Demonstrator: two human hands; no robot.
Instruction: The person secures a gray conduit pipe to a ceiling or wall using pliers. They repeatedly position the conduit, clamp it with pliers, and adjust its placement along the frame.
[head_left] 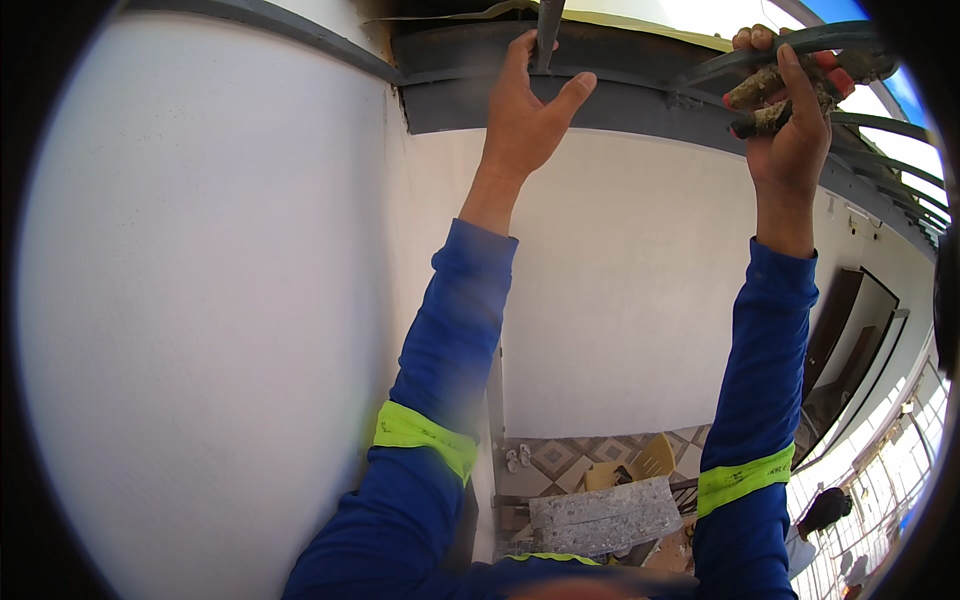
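Raised high, my left hand (pixel 528 125) has its fingers hooked around an upright grey metal bar (pixel 548 25) under the roof edge, its thumb sticking out to the side. At upper right, my right hand (pixel 790 125) grips dirt-crusted hand tools (pixel 752 90) with red-trimmed handles; they look like pliers or cutters, though their exact kind is unclear. Its fingertips reach over a curved grey metal bar (pixel 835 38). A dark grey steel beam (pixel 625 108) runs behind both hands, with a yellowish sheet (pixel 660 28) above it.
White walls (pixel 200 280) stand left and ahead. Below are a speckled board (pixel 600 515), a yellow chair (pixel 655 450), slippers (pixel 518 457) and a tiled floor (pixel 555 457). A dark-framed doorway (pixel 830 320) is at right, another person (pixel 825 510) at lower right. More grey bars (pixel 880 160) line the roof.
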